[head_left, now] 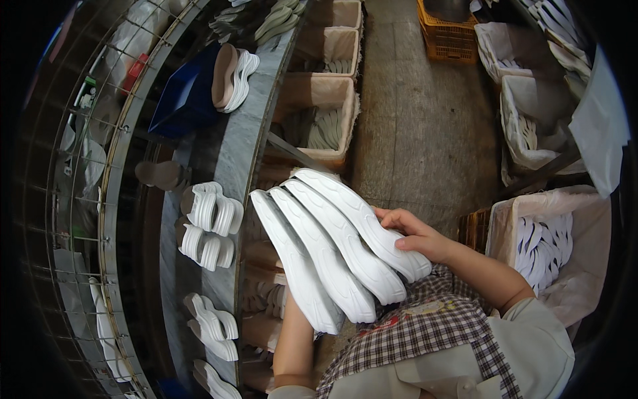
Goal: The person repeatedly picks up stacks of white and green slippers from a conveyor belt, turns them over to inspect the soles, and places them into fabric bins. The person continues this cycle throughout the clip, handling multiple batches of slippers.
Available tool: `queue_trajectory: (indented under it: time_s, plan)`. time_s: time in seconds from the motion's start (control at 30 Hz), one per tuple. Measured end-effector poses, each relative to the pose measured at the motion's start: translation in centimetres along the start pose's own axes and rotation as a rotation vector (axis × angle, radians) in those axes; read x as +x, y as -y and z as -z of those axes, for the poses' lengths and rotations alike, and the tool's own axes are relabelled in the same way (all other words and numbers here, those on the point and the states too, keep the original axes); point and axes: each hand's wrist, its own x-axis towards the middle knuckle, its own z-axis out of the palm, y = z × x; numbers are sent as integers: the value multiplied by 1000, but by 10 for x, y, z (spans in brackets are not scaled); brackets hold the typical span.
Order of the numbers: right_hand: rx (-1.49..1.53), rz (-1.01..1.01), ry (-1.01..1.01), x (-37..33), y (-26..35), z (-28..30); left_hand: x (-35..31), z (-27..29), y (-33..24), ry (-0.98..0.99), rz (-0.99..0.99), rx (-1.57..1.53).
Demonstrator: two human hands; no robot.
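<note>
A fanned stack of four white soles (335,243) is held tilted in the air, just before the checked apron (405,346). The right hand (425,241) grasps only the rightmost sole (362,219), thumb on its face, fingers at its far edge, so the others probably depend on the left hand; that one is hidden behind them, above the left forearm (292,352), and I cannot tell how its fingers stand. Should that unseen hold loosen, smooth, curved pieces might slip and drop to the floor (415,126). A wide leftward swing could knock the soles (226,216) along the tabletop (240,143).
</note>
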Motion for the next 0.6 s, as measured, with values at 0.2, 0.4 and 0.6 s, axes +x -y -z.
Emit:
queue_trajectory:
  time_s: [0.2, 0.4, 0.6]
  plan:
    - [-116, 22, -13, 3, 21, -15, -3, -3, -1, 3, -10, -17]
    - [-217, 48, -35, 4, 48, -34, -2, -13, 4, 30, 6, -85]
    - [381, -60, -90, 7, 78, -36, 5, -29, 17, 184, 27, -467]
